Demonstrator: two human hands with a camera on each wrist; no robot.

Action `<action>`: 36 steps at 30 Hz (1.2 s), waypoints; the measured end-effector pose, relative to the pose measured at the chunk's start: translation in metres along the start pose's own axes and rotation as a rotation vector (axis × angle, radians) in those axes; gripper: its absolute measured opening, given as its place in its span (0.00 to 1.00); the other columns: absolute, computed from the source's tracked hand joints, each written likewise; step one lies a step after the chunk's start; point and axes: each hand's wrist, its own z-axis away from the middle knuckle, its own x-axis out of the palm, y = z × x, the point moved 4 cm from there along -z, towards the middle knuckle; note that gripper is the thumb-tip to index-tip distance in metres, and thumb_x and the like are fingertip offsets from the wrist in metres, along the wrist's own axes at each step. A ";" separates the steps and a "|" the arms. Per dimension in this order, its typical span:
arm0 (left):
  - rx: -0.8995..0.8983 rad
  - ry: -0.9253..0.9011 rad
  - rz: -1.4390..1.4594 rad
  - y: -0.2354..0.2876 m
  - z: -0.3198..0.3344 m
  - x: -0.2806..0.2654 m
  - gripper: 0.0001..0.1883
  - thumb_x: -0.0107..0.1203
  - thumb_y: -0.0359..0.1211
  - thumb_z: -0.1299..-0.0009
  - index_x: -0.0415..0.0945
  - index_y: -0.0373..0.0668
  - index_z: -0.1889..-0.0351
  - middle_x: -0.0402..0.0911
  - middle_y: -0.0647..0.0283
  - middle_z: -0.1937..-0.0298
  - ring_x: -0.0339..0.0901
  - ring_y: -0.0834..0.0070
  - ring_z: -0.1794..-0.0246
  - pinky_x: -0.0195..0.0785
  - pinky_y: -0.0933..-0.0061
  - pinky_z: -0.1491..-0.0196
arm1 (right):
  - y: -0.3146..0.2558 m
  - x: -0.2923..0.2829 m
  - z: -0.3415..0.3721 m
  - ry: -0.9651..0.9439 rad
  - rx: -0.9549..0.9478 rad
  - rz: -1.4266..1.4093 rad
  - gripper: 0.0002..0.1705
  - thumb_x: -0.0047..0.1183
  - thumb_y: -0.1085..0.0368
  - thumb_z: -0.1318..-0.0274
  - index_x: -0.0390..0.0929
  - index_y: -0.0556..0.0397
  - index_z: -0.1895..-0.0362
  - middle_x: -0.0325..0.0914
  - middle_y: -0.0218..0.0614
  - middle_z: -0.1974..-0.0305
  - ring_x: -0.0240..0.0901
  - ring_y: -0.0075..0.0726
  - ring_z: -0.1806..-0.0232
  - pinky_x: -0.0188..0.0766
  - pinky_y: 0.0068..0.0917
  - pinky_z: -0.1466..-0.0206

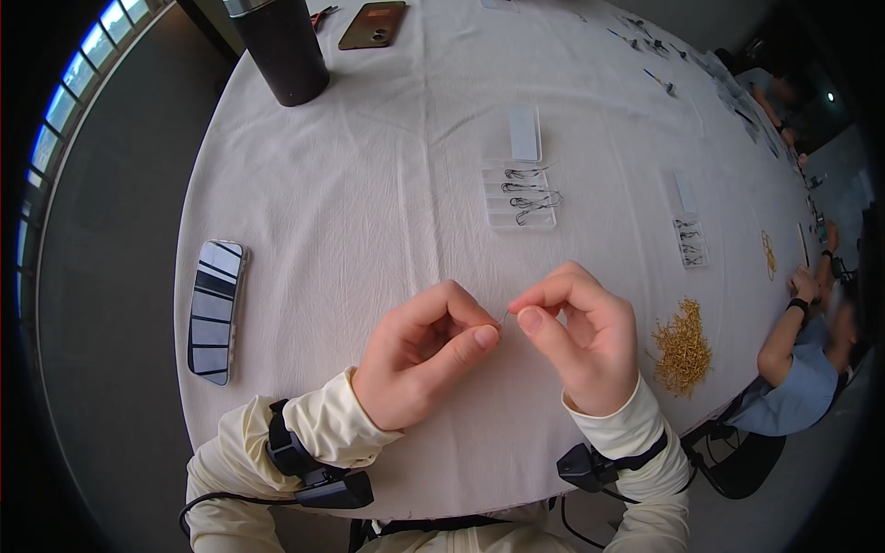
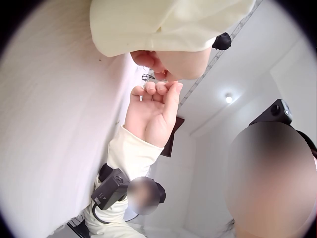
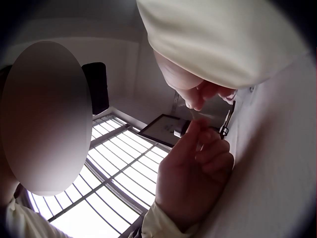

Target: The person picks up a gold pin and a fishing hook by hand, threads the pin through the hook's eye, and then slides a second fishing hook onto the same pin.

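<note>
My left hand [image 1: 419, 355] pinches a tiny, thin wire-like piece [image 1: 503, 319] between thumb and index finger. My right hand [image 1: 590, 336] meets it from the other side, its thumb and index fingertip pinching the piece's other end. Both hands are close together above the white tablecloth, fingertips nearly touching. The left wrist view shows the right hand [image 2: 151, 116] with its fingers bent toward the left fingertips. In the right wrist view the left hand [image 3: 193, 171] holds its thumb and index finger together. The piece is too small to show its exact kind.
Beyond the hands lies an open clear compartment box [image 1: 498, 219] with black wire-like loops. At right are a heap of small golden pieces [image 1: 684, 350] and another small box [image 1: 691, 253]. A phone [image 1: 217, 313] lies left; a dark tumbler [image 1: 286, 55] stands behind. Another person [image 1: 784, 387] sits right.
</note>
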 end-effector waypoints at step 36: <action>0.020 0.045 -0.119 0.002 0.002 0.001 0.04 0.54 0.29 0.23 0.75 0.39 0.60 0.77 0.69 0.66 0.68 0.87 0.69 0.61 0.81 0.65 | -0.002 0.009 -0.001 -0.077 -0.142 0.084 0.05 0.59 0.77 0.50 0.78 0.56 0.68 0.74 0.32 0.68 0.73 0.27 0.67 0.71 0.24 0.61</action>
